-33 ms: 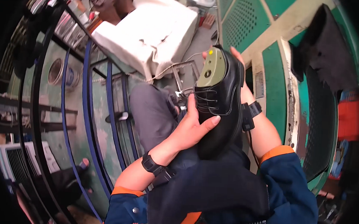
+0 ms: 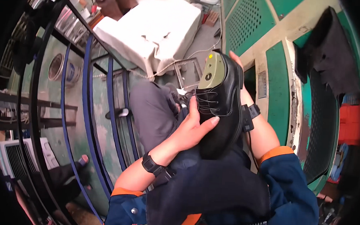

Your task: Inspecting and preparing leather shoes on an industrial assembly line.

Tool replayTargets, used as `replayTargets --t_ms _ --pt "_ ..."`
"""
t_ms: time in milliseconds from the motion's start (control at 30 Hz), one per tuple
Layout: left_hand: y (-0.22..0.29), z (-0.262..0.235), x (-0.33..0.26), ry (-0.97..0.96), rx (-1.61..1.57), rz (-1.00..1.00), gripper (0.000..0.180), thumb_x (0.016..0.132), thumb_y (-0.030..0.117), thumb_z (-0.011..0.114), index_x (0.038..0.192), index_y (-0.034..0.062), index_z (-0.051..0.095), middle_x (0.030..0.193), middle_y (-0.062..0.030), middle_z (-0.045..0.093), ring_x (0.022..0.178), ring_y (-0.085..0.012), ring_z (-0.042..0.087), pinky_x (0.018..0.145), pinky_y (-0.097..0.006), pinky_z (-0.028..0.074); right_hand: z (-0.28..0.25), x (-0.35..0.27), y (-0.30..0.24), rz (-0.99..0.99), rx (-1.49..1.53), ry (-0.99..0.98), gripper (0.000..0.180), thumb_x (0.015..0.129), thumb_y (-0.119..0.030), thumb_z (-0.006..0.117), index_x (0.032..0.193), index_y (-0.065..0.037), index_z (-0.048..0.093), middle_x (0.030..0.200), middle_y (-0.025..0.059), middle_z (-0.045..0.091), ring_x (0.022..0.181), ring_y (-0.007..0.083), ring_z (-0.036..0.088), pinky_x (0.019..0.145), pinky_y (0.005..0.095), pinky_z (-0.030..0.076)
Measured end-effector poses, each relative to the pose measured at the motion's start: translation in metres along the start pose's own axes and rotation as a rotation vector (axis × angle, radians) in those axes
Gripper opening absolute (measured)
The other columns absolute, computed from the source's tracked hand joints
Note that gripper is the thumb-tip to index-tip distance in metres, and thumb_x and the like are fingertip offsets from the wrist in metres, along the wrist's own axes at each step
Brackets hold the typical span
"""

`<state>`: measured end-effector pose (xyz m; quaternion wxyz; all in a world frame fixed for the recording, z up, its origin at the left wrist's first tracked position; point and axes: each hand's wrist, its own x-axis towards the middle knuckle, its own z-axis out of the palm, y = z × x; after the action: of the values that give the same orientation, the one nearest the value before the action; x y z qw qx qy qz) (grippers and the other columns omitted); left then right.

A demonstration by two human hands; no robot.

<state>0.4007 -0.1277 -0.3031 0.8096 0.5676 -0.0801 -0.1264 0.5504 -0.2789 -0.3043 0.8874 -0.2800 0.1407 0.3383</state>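
A black leather lace-up shoe [image 2: 225,133] is held over my lap, its toe toward me and its heel away. An olive-green shoe last [image 2: 214,73] with a yellow dot fills the opening. Thin dark laces [image 2: 208,101] cross the front. My left hand [image 2: 187,131] grips the shoe's left side, thumb on the upper and a finger beside the laces; its other fingers are hidden. From the right, my right hand [image 2: 245,95] supports the sole and heel, mostly hidden behind the shoe. Each wrist wears a black band.
Blue and black metal rack bars [image 2: 92,95] rise on the left. A white cloth-covered block [image 2: 152,25] stands ahead. Green machine panels [image 2: 276,93] line the right, with dark cloth [image 2: 329,55] hung there. Another person's arm [image 2: 58,181] shows beyond the rack.
The heel end of the shoe has shifted slightly, and fingertips that showed left of the heel are now out of sight. My left hand keeps its hold.
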Motion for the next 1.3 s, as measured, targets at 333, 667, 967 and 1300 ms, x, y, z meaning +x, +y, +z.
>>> replayTargets --t_ms 333,667,967,1300 --pt "-0.024 -0.039 0.030 0.071 0.434 -0.082 0.046 0.087 0.005 0.054 0.132 -0.0010 0.050 0.089 -0.0041 0.061 0.077 -0.0090 0.049 0.071 -0.027 0.044 -0.080 0.003 -0.001 0.029 0.128 -0.054 0.057 0.094 -0.053 0.046 0.106 -0.003 0.071 0.096 0.0143 0.074 0.080 0.0280 0.072 0.079 0.0385 0.058" --pt "-0.046 -0.013 0.048 -0.008 -0.084 -0.122 0.061 0.083 -0.007 0.047 0.143 0.0025 0.039 0.112 -0.0037 0.066 0.094 -0.0077 0.057 0.083 -0.023 0.043 -0.136 0.011 -0.019 -0.121 0.199 -0.055 0.054 0.095 -0.045 0.047 0.102 0.003 0.071 0.096 0.0171 0.074 0.080 0.0286 0.072 0.080 0.0362 0.058" --pt "-0.034 -0.026 0.044 0.133 0.500 -0.114 0.041 0.076 0.002 0.055 0.117 0.0009 0.063 0.068 0.0056 0.050 0.061 -0.0047 0.042 0.058 -0.023 0.037 -0.126 0.019 -0.018 -0.003 0.242 -0.183 0.057 0.095 -0.046 0.044 0.094 0.005 0.072 0.091 0.0178 0.074 0.074 0.0287 0.073 0.077 0.0362 0.059" --pt "-0.057 -0.038 0.044 0.156 -0.185 -0.191 0.049 0.079 -0.009 0.048 0.126 0.0073 0.047 0.118 -0.0043 0.063 0.090 -0.0086 0.057 0.079 -0.023 0.045 -0.116 0.011 -0.017 -0.140 0.073 0.024 0.049 0.090 -0.044 0.049 0.091 0.001 0.071 0.084 0.0145 0.073 0.068 0.0262 0.070 0.074 0.0335 0.058"
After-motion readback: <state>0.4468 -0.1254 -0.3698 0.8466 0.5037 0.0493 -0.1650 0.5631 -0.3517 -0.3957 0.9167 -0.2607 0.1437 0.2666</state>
